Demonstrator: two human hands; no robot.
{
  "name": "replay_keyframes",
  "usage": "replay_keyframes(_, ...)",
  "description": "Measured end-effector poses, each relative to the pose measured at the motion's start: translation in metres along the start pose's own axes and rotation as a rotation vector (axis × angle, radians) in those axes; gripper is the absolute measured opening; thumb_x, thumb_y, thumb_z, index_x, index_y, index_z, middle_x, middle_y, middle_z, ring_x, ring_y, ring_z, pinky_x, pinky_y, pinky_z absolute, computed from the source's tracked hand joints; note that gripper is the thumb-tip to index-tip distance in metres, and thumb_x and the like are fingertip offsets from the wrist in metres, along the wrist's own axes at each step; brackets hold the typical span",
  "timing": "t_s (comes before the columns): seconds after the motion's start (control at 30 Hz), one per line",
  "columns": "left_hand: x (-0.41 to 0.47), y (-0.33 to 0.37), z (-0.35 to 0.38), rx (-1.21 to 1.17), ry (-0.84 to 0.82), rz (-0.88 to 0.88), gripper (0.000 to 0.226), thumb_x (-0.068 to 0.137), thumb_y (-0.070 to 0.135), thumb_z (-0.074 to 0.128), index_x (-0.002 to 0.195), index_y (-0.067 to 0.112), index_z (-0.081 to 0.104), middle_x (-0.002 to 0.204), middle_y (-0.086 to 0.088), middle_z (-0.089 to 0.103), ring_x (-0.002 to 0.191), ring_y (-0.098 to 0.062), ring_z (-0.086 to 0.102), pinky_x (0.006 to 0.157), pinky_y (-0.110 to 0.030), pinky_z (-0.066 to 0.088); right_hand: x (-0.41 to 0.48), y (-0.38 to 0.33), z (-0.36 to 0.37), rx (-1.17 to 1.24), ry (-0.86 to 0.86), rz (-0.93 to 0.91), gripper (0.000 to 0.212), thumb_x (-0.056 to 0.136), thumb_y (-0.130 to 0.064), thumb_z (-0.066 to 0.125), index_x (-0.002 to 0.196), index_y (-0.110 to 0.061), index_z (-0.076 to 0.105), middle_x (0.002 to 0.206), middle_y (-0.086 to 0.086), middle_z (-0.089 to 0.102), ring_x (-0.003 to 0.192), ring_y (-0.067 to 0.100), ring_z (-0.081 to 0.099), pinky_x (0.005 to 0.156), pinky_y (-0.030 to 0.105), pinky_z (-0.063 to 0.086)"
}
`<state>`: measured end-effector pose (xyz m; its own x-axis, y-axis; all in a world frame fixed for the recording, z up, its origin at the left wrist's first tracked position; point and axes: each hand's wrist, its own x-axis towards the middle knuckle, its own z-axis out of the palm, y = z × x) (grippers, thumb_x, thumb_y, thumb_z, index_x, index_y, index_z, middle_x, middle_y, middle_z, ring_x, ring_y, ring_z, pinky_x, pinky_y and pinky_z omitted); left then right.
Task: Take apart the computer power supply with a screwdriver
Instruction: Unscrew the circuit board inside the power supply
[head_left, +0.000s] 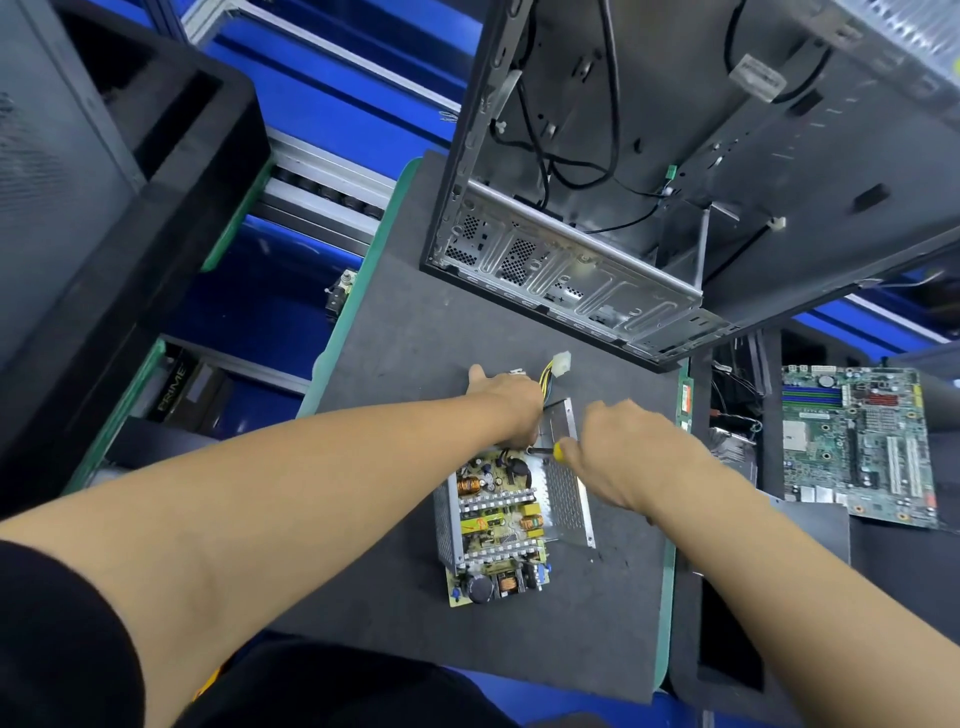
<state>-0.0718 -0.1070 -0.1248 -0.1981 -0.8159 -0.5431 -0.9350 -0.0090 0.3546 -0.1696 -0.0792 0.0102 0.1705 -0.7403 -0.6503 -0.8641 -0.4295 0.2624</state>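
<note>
1. At the middle of the dark mat (415, 332) lies one power supply (567, 501), opened, with its long side running away from the viewer. Its single circuit board (498, 525) is exposed and sticks out of the perforated metal shell at the near end. No writing on it can be read.
2. On the board: two rows of silver heat-sink fins and several copper-wound coils.
3. From the supply's far end comes one bundle of yellow and black wires ending in one white plug (562, 361).
4. Left hand (506, 402): arm stretched forward, palm down, thumb spread to the left, fingers curled down over the supply's far end, holding it.
5. Right hand (623, 457): back of hand up, fingers clenched round one screwdriver (545, 451). The yellow handle shows at the fingers. The black shaft points left, with its tip at the far edge of the board, just beside the left fingers.
6. Beyond the mat's far edge stands one bare computer case (597, 270), with loose black cables inside.
7. Right of the mat lies one green motherboard (857, 441), flat. Its print is too small to read.
8. Left of and below the mat, one dark box (171, 387) reads "PRIME".
</note>
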Motion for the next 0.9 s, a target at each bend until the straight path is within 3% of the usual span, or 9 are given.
replay_keyframes(0.1, 0.001, 0.0, 0.0, -0.021, 0.009, -0.015, 0.024, 0.092, 0.022, 0.053, 0.069, 0.02, 0.046, 0.08, 0.004, 0.044, 0.077, -0.02, 0.046, 0.092, -0.046, 0.027, 0.001, -0.006, 0.002, -0.049, -0.044, -0.033, 0.029, 0.101, -0.027, 0.039, 0.112, -0.007, 0.058, 0.119, 0.017, 0.058, 0.105, 0.037, 0.059, 0.074, 0.033, 0.04)
replay_keyframes(0.23, 0.001, 0.002, -0.001, -0.005, -0.018, -0.027, 0.026, 0.092, 0.022, 0.056, 0.068, 0.021, 0.046, 0.081, 0.003, 0.043, 0.086, -0.022, 0.047, 0.095, -0.046, 0.027, -0.004, -0.017, 0.001, -0.207, 0.029, -0.067, 0.017, 0.096, -0.018, 0.049, 0.111, -0.014, 0.056, 0.114, 0.007, 0.061, 0.101, 0.031, 0.061, 0.065, 0.031, 0.037)
replay_keyframes(0.5, 0.002, 0.0, -0.009, -0.106, -0.094, -0.031, 0.017, 0.091, 0.015, 0.049, 0.074, 0.02, 0.048, 0.082, 0.003, 0.046, 0.095, -0.02, 0.049, 0.102, -0.044, 0.022, -0.008, -0.039, -0.001, -0.381, 0.135, -0.198, 0.028, 0.083, -0.001, 0.059, 0.106, -0.016, 0.062, 0.11, 0.004, 0.058, 0.09, 0.024, 0.063, 0.047, 0.028, 0.025)
replay_keyframes(0.57, 0.003, 0.0, -0.006, -0.075, -0.078, -0.035, 0.017, 0.091, 0.016, 0.052, 0.075, 0.02, 0.048, 0.083, 0.003, 0.047, 0.095, -0.02, 0.051, 0.1, -0.044, 0.023, -0.007, -0.035, 0.0, -0.364, 0.117, -0.178, 0.032, 0.086, -0.002, 0.056, 0.115, -0.015, 0.06, 0.113, 0.007, 0.056, 0.092, 0.026, 0.064, 0.05, 0.028, 0.032)
replay_keyframes(0.63, 0.003, 0.002, -0.002, -0.016, -0.041, -0.033, 0.015, 0.089, 0.017, 0.058, 0.077, 0.019, 0.049, 0.089, 0.001, 0.05, 0.095, -0.021, 0.054, 0.099, -0.045, 0.024, -0.006, -0.028, -0.003, -0.355, 0.07, -0.112, 0.033, 0.092, -0.006, 0.049, 0.123, -0.013, 0.056, 0.12, 0.011, 0.055, 0.102, 0.03, 0.063, 0.063, 0.032, 0.041)
replay_keyframes(0.77, 0.003, 0.0, 0.0, -0.01, -0.023, -0.024, 0.017, 0.089, 0.018, 0.058, 0.076, 0.02, 0.047, 0.093, 0.001, 0.049, 0.098, -0.021, 0.054, 0.099, -0.045, 0.023, 0.001, -0.031, -0.007, -0.191, -0.12, -0.004, 0.036, 0.094, -0.013, 0.043, 0.128, -0.009, 0.052, 0.13, 0.014, 0.053, 0.115, 0.037, 0.056, 0.08, 0.037, 0.045)
replay_keyframes(0.9, 0.004, 0.0, 0.0, -0.029, -0.018, -0.014, 0.013, 0.091, 0.02, 0.056, 0.079, 0.019, 0.052, 0.09, 0.002, 0.05, 0.101, -0.022, 0.057, 0.101, -0.047, 0.022, 0.011, -0.025, -0.014, -0.033, -0.083, 0.029, 0.024, 0.093, -0.017, 0.052, 0.114, -0.008, 0.053, 0.121, 0.013, 0.056, 0.104, 0.035, 0.059, 0.074, 0.033, 0.043)
